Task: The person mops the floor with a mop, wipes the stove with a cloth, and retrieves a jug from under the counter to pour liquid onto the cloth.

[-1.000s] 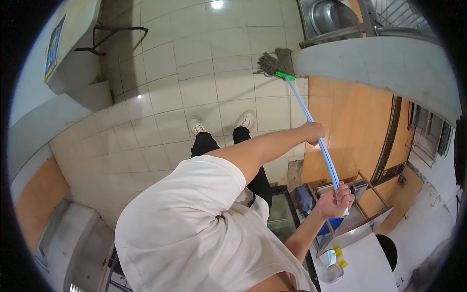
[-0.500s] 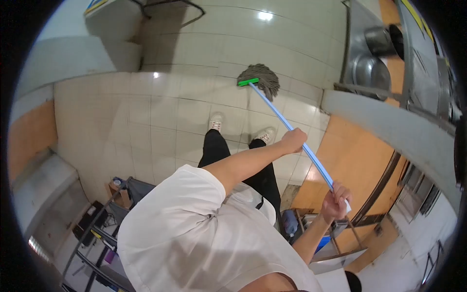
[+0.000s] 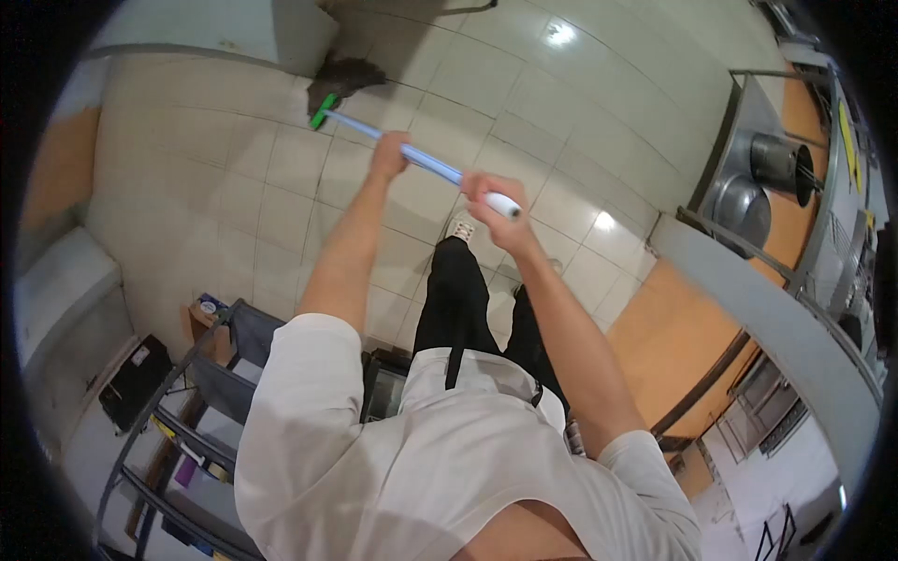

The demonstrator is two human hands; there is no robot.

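Both arms stretch forward: the left hand (image 3: 388, 157) is clenched mid-way on the blue mop handle (image 3: 426, 165), the right hand (image 3: 494, 201) grasping its white end, mop head (image 3: 344, 73) on the tiled floor (image 3: 281, 187).

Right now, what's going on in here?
A person in a white shirt is mopping a tiled floor. Both hands grip the blue handle of a mop: the left hand further down the shaft, the right hand at its white top end. The mop head, with its green clamp, lies on the floor close to a pale cabinet. A metal rack stands to the person's left, and a counter with steel pots to the right.
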